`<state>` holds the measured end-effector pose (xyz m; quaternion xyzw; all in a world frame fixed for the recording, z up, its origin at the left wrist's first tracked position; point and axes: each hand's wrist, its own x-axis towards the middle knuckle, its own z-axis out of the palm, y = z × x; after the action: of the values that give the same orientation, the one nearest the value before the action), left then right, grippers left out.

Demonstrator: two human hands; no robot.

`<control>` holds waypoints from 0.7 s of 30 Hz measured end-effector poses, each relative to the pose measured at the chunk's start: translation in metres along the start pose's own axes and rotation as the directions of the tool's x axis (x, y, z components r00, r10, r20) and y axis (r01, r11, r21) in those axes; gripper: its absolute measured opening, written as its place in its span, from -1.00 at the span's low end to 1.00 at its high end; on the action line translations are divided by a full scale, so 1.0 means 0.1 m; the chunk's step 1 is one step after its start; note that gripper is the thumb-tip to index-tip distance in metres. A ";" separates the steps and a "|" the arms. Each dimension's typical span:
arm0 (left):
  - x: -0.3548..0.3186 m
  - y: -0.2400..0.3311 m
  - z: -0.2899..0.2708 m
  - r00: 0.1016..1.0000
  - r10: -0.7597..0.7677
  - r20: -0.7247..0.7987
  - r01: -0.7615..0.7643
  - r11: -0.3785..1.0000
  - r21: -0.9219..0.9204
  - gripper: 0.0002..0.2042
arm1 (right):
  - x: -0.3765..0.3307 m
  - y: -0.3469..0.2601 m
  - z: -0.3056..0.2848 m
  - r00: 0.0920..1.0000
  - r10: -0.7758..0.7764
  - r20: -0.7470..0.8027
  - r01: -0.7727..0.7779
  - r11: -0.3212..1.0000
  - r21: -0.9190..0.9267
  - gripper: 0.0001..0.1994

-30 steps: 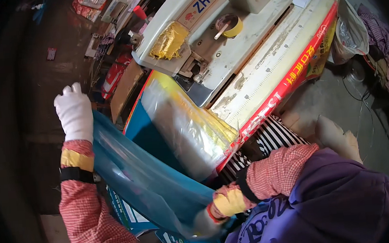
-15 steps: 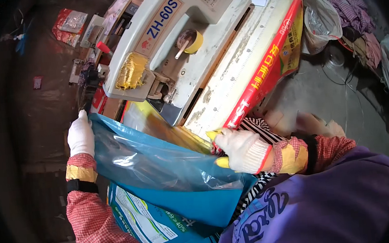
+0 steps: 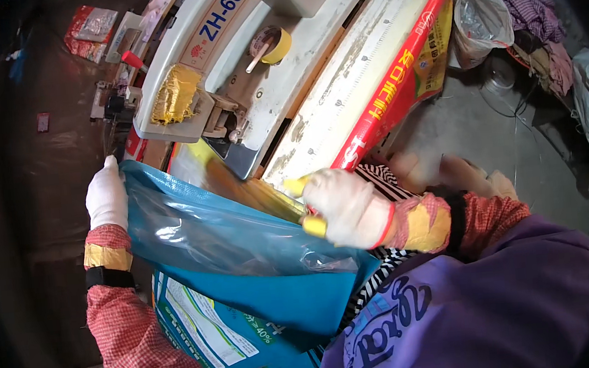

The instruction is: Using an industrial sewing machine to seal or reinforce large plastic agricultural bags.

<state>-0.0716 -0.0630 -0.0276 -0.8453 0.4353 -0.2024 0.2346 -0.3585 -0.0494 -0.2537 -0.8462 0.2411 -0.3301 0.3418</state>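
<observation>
A blue woven bag (image 3: 270,305) with a clear plastic liner (image 3: 208,233) at its mouth slants across the front of the machine. My left hand (image 3: 107,197), in a white glove, is closed on the bag's far left corner, thumb pointing up. Over the bag's right end is my right hand (image 3: 344,204), gloved, its fingers curled and yellow showing at the tips of finger and thumb. A bit of red shows between those tips; what they hold, if anything, I cannot make out. The sewing machine (image 3: 180,75) stands just beyond the bag, its needle end nearest my left hand.
On the machine bed sits a yellow tape roll (image 3: 277,49) with a stick in it. A pale table (image 3: 333,103) with a red-yellow front sheet (image 3: 397,80) runs to the far right. Beyond are a white sack (image 3: 481,31) and piled cloth (image 3: 527,6).
Both hands and the bag now appear further left and slightly higher in view; the machine and table have shifted the same way. My right hand has moved a little further off the bag's right end.
</observation>
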 end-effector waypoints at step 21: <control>-0.10 0.04 0.08 0.994 0.107 0.016 -0.107 0.994 -0.009 -0.88 | -0.19 -0.12 -0.29 0.809 0.115 0.576 0.003 0.980 -0.199 -0.65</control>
<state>-0.0752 -0.0554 -0.0377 -0.8232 0.4790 -0.1809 0.2453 -0.3902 -0.0420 -0.2368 -0.9278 0.1797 -0.0190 0.3265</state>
